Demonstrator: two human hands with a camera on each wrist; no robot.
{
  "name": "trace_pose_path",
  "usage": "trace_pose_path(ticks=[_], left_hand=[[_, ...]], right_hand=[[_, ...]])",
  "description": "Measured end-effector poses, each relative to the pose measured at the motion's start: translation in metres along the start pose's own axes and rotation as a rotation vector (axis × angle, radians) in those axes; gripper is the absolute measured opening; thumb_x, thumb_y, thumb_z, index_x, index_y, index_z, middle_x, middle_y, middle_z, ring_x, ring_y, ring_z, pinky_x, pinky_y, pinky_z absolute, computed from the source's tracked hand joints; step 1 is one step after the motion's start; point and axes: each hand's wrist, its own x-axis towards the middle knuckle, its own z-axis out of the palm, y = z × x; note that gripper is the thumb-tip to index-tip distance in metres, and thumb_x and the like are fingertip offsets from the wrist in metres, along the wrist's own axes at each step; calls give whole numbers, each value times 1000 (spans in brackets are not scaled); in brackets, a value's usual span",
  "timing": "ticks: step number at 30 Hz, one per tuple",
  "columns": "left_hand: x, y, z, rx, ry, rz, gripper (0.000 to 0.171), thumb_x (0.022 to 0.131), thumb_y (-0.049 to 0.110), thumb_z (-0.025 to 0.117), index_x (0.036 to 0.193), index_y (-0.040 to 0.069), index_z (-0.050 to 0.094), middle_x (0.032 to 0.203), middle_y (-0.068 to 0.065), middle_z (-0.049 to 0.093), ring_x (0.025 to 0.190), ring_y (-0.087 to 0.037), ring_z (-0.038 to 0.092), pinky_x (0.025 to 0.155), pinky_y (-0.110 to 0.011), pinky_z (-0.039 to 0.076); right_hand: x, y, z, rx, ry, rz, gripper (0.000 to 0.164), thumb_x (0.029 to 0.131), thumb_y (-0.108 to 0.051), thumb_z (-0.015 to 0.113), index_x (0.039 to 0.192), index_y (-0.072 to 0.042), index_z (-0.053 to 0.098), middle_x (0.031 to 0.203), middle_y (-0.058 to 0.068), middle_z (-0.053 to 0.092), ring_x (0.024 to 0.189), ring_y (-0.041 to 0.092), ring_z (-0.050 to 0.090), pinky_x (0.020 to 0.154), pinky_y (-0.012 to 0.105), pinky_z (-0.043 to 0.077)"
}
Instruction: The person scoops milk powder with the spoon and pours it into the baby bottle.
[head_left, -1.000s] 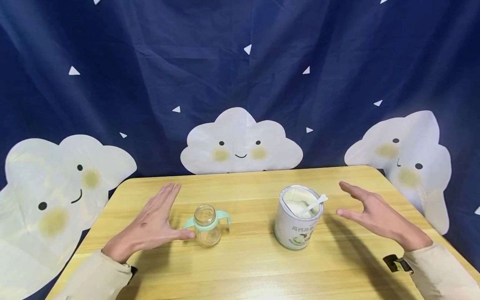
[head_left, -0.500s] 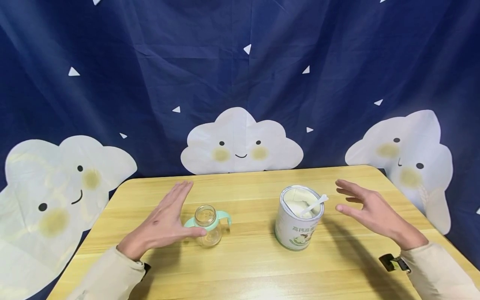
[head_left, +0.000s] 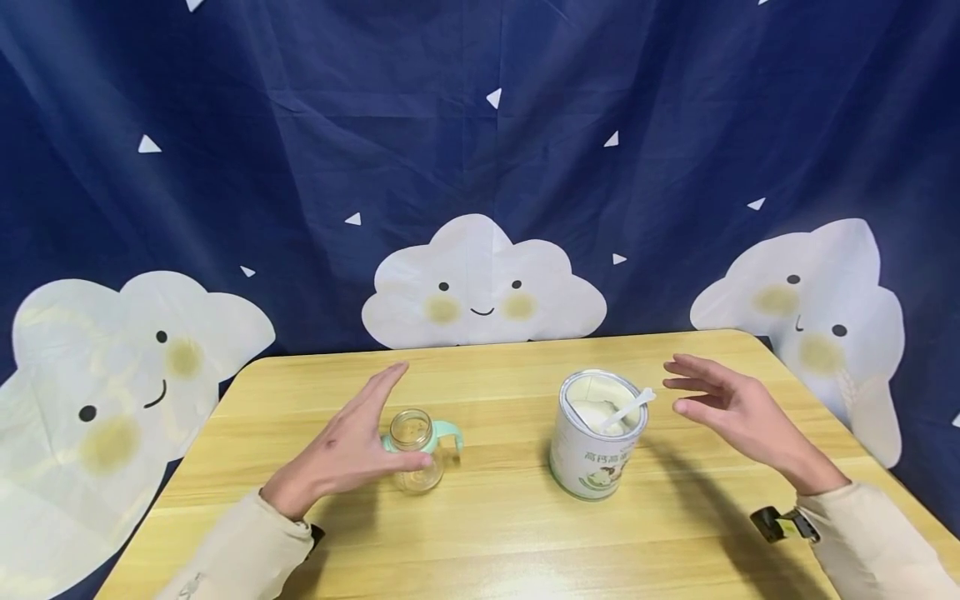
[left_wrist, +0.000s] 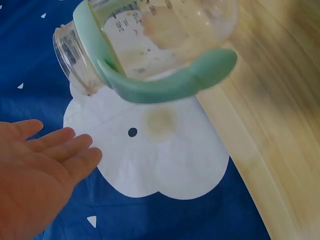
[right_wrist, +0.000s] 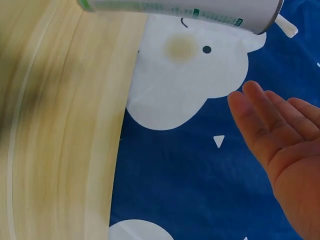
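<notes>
A clear baby bottle (head_left: pixel 420 478) with mint-green handles and no cap stands upright on the table. My left hand (head_left: pixel 348 454) is beside it, thumb and fingers spread, and its thumb overlaps the bottle in the head view. In the left wrist view the bottle's mint handle (left_wrist: pixel 165 87) shows with the left hand (left_wrist: pixel 42 170) apart from it. A white milk powder can (head_left: pixel 592 467) stands to the right, its top off and powder inside. A white scoop (head_left: pixel 628 410) leans on its rim. My right hand (head_left: pixel 738 417) hovers right of the can, fingers loosely bent, holding nothing.
The wooden table (head_left: pixel 487 533) has its far edge against a dark blue curtain (head_left: pixel 420 125) printed with white smiling clouds. Each wrist wears a strapped device, such as the one on the right wrist (head_left: pixel 783 525).
My left hand has moved right, toward the bottle, so its thumb now overlaps it. My right hand has shifted slightly left toward the can. The bottle and can have stayed in place.
</notes>
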Motion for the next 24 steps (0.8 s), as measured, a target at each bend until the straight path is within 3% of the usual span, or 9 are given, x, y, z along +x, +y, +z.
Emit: trace_pose_path(ticks=[7, 13, 24], left_hand=[[6, 11, 9, -63, 14, 27, 119, 66, 69, 81, 158, 19, 25, 160, -6, 30, 145, -29, 30, 112, -60, 31], [15, 20, 17, -98, 14, 61, 114, 68, 67, 82, 157, 18, 29, 156, -3, 36, 139, -22, 42, 109, -55, 39], [26, 38, 29, -231, -33, 20, 111, 66, 59, 87, 156, 25, 31, 151, 3, 41, 133, -25, 49, 102, -48, 47]], right_hand=[[3, -3, 1, 27, 51, 13, 48, 94, 3, 66, 139, 9, 50, 124, -20, 63, 105, -3, 64, 82, 13, 53], [5, -5, -3, 46, 82, 66, 41, 95, -1, 66, 133, 10, 54, 117, -12, 70, 101, 1, 67, 83, 13, 53], [4, -8, -3, 115, 113, 120, 27, 95, -1, 66, 122, 0, 64, 109, -8, 73, 94, 2, 70, 79, 18, 56]])
